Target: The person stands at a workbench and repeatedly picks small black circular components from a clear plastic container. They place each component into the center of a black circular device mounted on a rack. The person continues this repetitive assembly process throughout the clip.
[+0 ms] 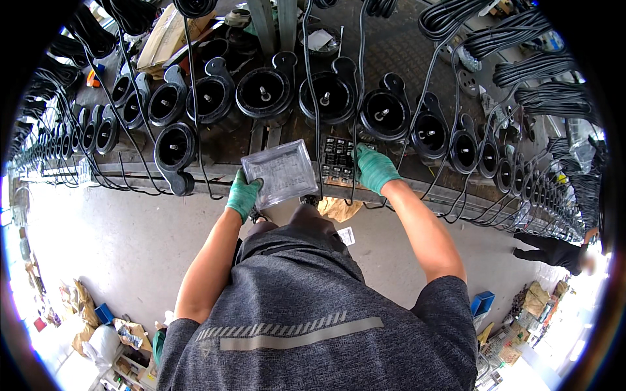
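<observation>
Factory assembly floor: long table (215, 153) lined with black round housings (264, 92), hanging cable bundles (544, 65), concrete floor (111, 234), cardboard boxes (163, 36).

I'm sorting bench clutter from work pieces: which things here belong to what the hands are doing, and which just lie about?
In hand:
left hand holding a clear plastic tray
right hand on a tray of small black parts

Lying about:
row of round black housings
coiled black cables
cardboard box
</observation>
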The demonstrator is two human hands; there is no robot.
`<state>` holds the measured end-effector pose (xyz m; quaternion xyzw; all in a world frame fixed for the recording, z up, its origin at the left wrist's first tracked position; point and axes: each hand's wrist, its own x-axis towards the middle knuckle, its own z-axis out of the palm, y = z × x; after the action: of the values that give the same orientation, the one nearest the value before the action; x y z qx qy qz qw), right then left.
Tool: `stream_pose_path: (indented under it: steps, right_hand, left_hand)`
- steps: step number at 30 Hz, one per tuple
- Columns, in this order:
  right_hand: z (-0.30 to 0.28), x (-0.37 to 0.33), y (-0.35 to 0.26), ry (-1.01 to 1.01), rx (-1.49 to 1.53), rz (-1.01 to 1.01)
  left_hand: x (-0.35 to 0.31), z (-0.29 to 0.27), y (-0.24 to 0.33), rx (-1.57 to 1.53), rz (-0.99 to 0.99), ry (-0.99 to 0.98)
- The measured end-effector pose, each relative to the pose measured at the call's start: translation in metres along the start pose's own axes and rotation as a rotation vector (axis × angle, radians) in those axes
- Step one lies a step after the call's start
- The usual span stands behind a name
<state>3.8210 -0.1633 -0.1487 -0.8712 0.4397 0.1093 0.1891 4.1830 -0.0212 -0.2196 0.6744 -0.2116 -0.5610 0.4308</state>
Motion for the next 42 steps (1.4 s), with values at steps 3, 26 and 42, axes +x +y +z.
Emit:
stream_pose_path:
  steps: [3,26,42]
  right_hand:
    - [0.013,0.0,0.012,0.097,-0.042,-0.128]
    - [-0.007,0.016,0.004,-0.102,0.306,0.153]
    - [-0.048,-0.044,-0.036,0.681,0.547,0.194]
  left_hand:
    - [0.0,0.0,0.001,0.031,0.002,0.001]
    - [0.0,0.002,0.005,0.131,0.002,0.0]
    - [0.0,-0.001,-0.002,0.028,-0.001,-0.007]
